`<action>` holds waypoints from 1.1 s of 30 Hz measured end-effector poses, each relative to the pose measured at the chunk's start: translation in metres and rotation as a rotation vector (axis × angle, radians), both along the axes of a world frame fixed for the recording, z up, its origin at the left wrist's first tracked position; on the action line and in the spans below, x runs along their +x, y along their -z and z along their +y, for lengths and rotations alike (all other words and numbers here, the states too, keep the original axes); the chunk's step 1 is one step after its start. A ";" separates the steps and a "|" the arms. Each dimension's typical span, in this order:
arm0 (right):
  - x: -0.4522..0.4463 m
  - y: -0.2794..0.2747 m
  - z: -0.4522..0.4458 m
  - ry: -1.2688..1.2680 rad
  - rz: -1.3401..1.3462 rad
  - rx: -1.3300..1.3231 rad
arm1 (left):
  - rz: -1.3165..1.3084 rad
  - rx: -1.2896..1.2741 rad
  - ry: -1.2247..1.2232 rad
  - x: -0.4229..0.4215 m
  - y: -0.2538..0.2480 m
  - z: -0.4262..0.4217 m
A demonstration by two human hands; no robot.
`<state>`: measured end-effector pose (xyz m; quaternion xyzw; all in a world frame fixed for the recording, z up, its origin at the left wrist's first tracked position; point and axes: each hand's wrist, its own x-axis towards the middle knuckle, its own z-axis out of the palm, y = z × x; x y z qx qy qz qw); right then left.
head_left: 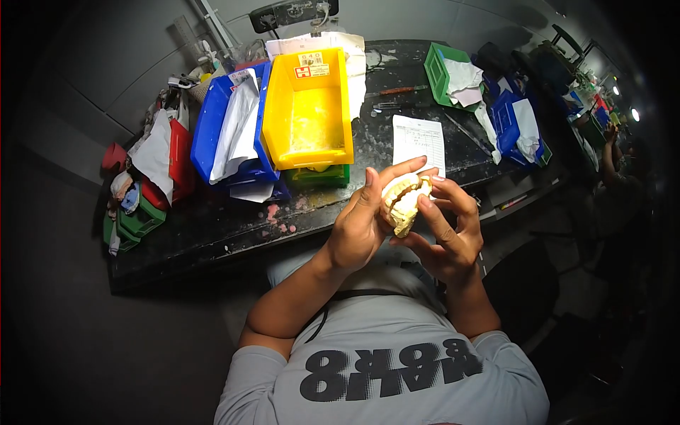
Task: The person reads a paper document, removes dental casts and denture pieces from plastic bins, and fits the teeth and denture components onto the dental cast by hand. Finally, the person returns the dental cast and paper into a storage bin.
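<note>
A pale yellow, irregular cast-like piece (402, 204), which looks like a dental model, is held up between both hands in front of the table's edge. My left hand (359, 221) grips its left side, with the thumb pointing up and fingers behind it. My right hand (448, 230) has its thumb and fingers on the right side of the piece. A dark gap runs through the piece's middle. Just beyond the hands, a printed paper form (418, 142) lies on the black table (234, 230).
A yellow bin (309, 106) and a blue bin (212, 142) with papers stand left of centre. Red (180, 159) and green (144, 221) bins are farther left. At right are a green bin (439, 74), a blue bin (504, 120) and thin tools. Another person (613, 159) is far right.
</note>
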<state>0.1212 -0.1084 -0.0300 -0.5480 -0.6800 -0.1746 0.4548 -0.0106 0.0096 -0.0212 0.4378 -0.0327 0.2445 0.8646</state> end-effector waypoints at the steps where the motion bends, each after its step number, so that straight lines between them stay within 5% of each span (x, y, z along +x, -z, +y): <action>1: 0.000 0.000 0.000 -0.009 0.020 0.007 | 0.001 -0.001 0.000 0.000 -0.001 0.000; 11: 0.003 -0.006 -0.001 -0.024 0.205 0.099 | -0.113 -0.488 0.141 0.000 -0.004 0.015; 33: 0.004 0.005 -0.006 -0.124 0.599 0.155 | -0.196 -0.610 0.222 -0.013 -0.015 0.022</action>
